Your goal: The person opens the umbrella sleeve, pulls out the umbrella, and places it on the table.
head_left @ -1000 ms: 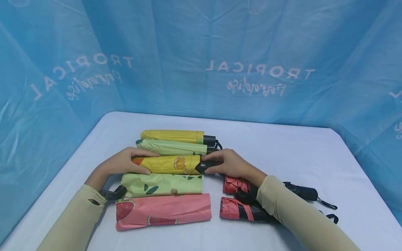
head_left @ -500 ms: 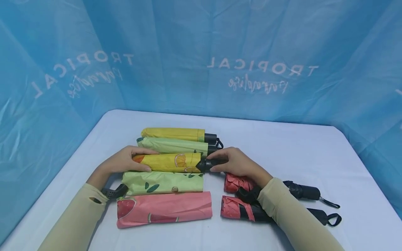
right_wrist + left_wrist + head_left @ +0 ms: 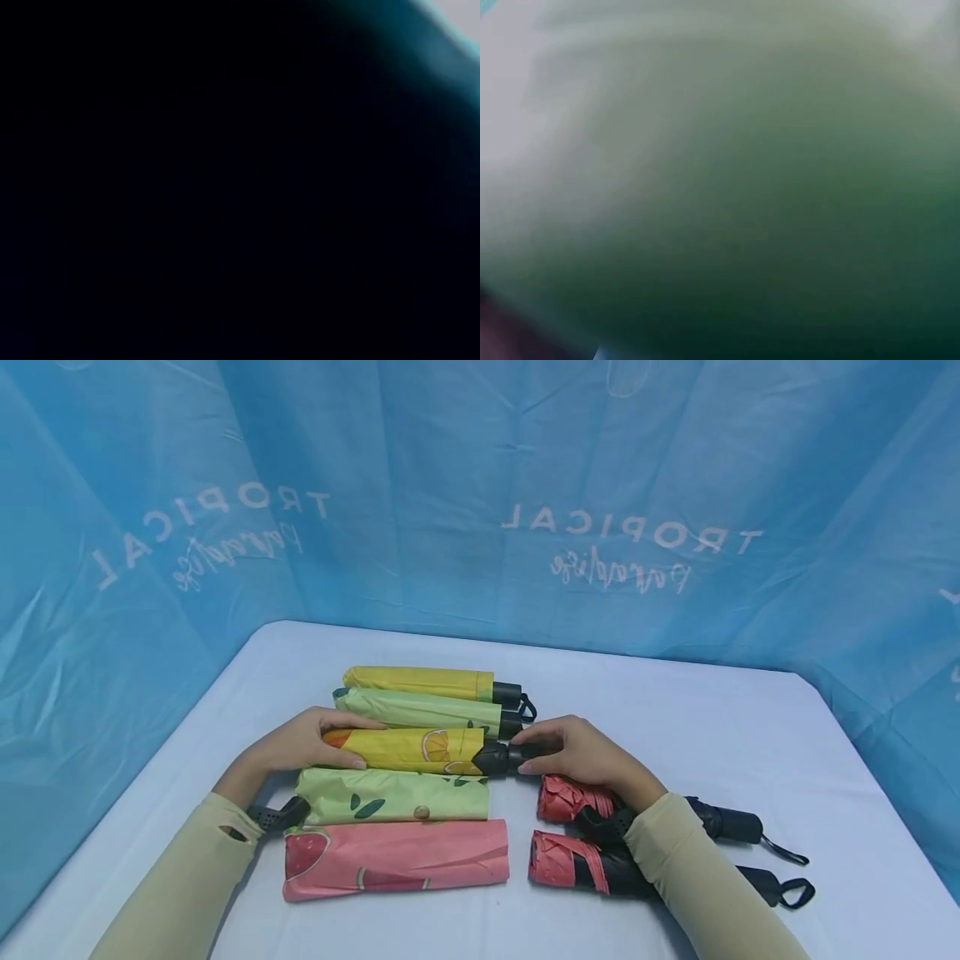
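In the head view, a yellow umbrella cover (image 3: 408,750) printed with orange slices lies across the middle of the row. My left hand (image 3: 300,747) holds its left end between thumb and fingers. From the cover's right end sticks a black folded umbrella (image 3: 491,759), whose handle my right hand (image 3: 573,752) pinches. The umbrella's other end is hidden inside the cover. Just in front lie a flat green cover (image 3: 393,796) with leaves and a pink cover (image 3: 397,860) with watermelon print. The left wrist view is a green blur; the right wrist view is almost black.
Behind are a yellow covered umbrella (image 3: 420,682) and a light green covered one (image 3: 420,708), black handles rightward. Under my right forearm lie two folded umbrellas with red-pink ends, one farther back (image 3: 566,799) and one nearer (image 3: 552,860). A blue curtain hangs around the white table (image 3: 660,710).
My right hand has moved right with the handle, and more of the black umbrella shows outside the yellow cover. My left hand stays on the cover's left end.
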Tool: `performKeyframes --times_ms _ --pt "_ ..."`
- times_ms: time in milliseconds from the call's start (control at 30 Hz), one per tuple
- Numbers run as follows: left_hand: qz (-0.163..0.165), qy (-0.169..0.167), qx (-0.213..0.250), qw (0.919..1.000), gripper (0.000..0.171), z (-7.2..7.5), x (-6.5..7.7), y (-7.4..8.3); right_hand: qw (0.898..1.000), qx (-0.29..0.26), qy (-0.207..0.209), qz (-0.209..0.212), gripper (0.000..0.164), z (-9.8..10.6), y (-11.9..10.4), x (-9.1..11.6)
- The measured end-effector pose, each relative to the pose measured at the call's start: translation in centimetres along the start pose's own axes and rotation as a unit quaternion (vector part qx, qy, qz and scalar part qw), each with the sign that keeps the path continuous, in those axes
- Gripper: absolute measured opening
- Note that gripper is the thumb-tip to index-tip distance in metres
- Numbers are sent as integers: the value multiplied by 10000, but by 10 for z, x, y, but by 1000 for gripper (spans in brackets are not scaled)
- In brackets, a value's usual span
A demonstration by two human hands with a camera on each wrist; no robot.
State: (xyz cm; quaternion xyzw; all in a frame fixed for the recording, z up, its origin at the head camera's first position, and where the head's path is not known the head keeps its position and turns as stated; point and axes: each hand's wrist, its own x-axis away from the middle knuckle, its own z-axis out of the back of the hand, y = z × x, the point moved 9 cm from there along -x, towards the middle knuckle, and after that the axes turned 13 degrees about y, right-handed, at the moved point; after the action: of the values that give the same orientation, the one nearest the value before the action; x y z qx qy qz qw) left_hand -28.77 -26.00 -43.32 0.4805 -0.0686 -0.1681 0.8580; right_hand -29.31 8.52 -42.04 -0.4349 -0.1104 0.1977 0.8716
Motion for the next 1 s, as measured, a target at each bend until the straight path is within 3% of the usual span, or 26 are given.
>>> performKeyframes --times_ms 467,1000 --pt "-7 -5 -68 10000 55 0 -2 -3 9995 22 8 -305 35 9 6 2" --pt "-88 -44 -85 9999 55 -1 -2 0 9998 110 -105 -127 38 21 8 9"
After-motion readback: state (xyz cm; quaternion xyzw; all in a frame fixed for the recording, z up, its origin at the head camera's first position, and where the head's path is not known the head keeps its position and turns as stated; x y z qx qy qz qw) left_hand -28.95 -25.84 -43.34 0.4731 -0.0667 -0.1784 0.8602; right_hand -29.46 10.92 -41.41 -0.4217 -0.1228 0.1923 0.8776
